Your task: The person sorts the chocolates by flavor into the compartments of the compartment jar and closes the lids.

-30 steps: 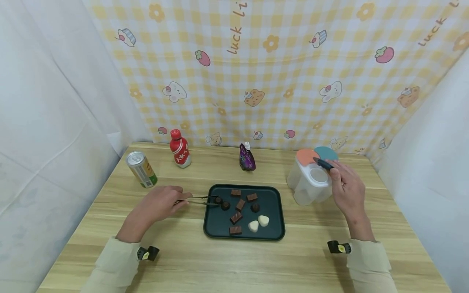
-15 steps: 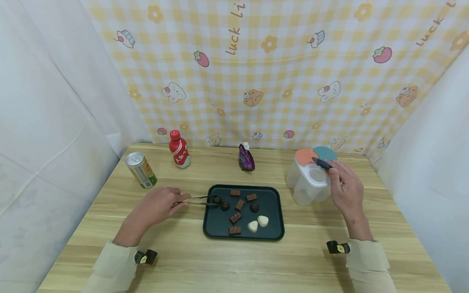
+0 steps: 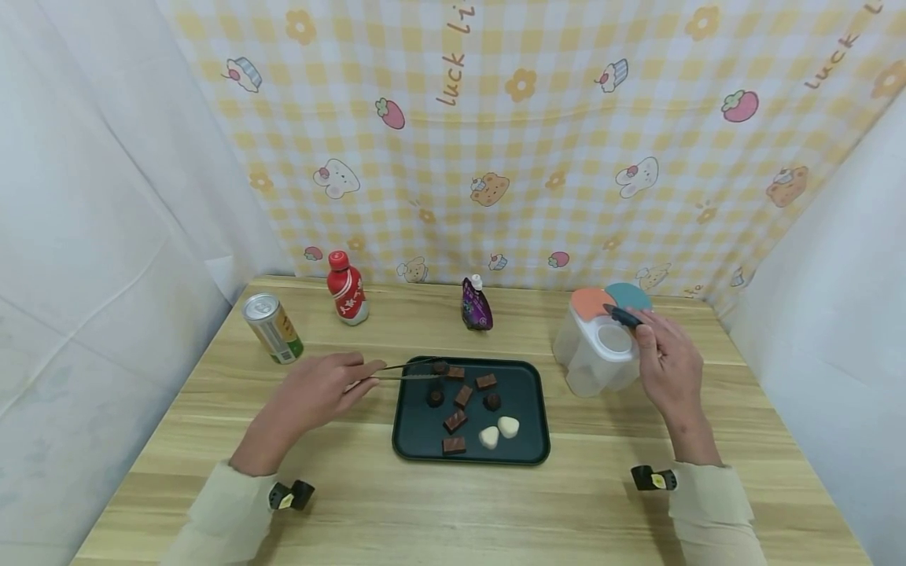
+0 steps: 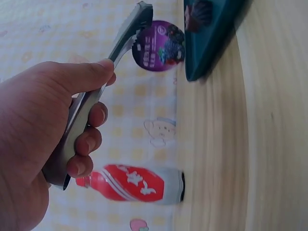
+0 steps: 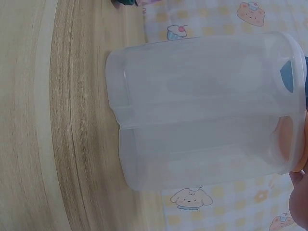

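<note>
My left hand [image 3: 322, 393] holds metal tongs [image 4: 91, 103], their arms reaching over the left end of a dark green tray [image 3: 418, 444]. A round dark chocolate [image 3: 440, 367] sits between the tong tips, above the tray. Beneath lie another round chocolate [image 3: 435, 397], several brown bars [image 3: 455, 421] and two white pieces [image 3: 508, 427]. At the right, my right hand [image 3: 672, 365] is at the top of a clear container [image 3: 591, 373], thumb and fingers pinching a dark blue lid [image 3: 623, 316] that stands raised. The container's round front opening [image 3: 614, 338] is uncovered.
At the back left stand a can [image 3: 273, 327] and a red-and-white bottle [image 3: 348, 292]. A purple spouted pouch [image 3: 476, 305] is behind the tray. The container also has coral [image 3: 591, 302] and teal [image 3: 630, 295] lids. A checked curtain [image 3: 453, 157] hangs behind the table.
My left hand and the tongs have moved right and slightly away, lifting a round chocolate from the tray's left side. The right hand has stayed at the container.
</note>
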Available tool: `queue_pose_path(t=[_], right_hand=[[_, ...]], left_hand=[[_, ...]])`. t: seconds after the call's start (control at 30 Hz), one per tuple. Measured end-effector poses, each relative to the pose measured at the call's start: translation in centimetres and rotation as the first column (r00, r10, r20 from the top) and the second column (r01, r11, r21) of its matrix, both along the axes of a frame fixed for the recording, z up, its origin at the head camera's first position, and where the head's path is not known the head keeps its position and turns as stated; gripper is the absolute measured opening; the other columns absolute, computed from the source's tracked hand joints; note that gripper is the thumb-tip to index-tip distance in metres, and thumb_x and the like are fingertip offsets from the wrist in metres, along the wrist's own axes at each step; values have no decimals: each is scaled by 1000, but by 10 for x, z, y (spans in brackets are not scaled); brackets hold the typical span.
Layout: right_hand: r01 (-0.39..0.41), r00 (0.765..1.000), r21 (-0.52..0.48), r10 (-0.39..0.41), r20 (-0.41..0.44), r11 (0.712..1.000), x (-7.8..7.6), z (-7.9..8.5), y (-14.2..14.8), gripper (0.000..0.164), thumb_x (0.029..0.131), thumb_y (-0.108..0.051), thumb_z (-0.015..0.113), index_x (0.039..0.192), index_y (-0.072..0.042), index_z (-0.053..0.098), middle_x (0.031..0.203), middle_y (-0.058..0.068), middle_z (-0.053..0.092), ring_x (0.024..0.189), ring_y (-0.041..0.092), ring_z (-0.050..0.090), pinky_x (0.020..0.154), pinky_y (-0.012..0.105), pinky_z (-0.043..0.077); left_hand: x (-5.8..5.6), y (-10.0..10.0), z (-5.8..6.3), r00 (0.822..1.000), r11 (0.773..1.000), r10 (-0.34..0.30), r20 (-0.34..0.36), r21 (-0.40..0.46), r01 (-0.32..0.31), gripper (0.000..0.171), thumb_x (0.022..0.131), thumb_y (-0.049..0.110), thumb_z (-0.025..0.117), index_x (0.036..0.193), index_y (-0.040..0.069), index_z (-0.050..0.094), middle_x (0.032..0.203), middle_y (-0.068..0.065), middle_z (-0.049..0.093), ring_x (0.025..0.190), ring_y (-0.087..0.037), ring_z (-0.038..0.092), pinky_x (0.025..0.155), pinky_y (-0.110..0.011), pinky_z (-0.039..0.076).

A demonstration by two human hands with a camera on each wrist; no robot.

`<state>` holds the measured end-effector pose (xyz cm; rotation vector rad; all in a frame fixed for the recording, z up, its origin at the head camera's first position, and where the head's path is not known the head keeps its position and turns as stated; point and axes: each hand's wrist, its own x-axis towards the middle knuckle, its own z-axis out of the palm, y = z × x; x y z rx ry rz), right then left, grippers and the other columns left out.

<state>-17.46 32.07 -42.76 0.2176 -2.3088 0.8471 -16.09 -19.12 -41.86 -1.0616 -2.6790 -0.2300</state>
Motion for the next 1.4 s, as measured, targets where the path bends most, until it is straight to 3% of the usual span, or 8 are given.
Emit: queue_pose_path(t=[0.37, 0.67, 0.87, 1.13, 1.4], right_hand=[[6, 1000, -8, -6, -7, 1000, 0, 0, -1, 38, 110, -29, 51, 124, -2, 74, 130, 21, 66, 124, 45, 58, 101, 64, 41], [44, 999, -22, -44, -26, 999, 0, 0, 0, 44, 110, -32, 50, 120, 2, 75, 128, 22, 67, 122, 46, 59, 102, 64, 41], [59, 998, -34, -60, -27, 998, 1, 0, -3, 45, 110, -29, 51, 114, 10, 73, 125, 24, 68, 120, 49, 60, 101, 63, 41], [72, 997, -40, -73, -20, 997, 0, 1, -4, 44, 111, -27, 49, 123, 10, 70, 126, 26, 66, 120, 49, 59, 100, 64, 41], [98, 995, -29, -98, 3, 995, 2, 3, -5, 42, 111, -25, 48, 120, 8, 72, 125, 25, 67, 118, 49, 61, 98, 63, 43]], left_hand=[[-7, 47, 14, 999, 999, -25, -27, -35, 24, 30, 99, 33, 71, 124, 16, 78, 89, 0, 65, 55, -7, 47, 45, -22, 35], [-24, 119, 30, 985, 991, -128, -116, 12, 131, 29, 102, 33, 68, 124, 18, 78, 88, 1, 65, 56, -7, 49, 45, -23, 36], [-33, 159, 37, 975, 987, -148, -164, 44, 157, 28, 103, 33, 66, 125, 21, 76, 94, 0, 69, 57, -8, 55, 45, -24, 40], [-43, 191, 43, 972, 986, -154, -176, 36, 163, 28, 106, 36, 59, 126, 23, 74, 86, 2, 66, 58, -8, 53, 43, -24, 35], [-47, 214, 49, 982, 989, -145, -120, -29, 142, 34, 108, 40, 55, 132, 26, 72, 90, 6, 65, 60, -5, 50, 44, -22, 32]])
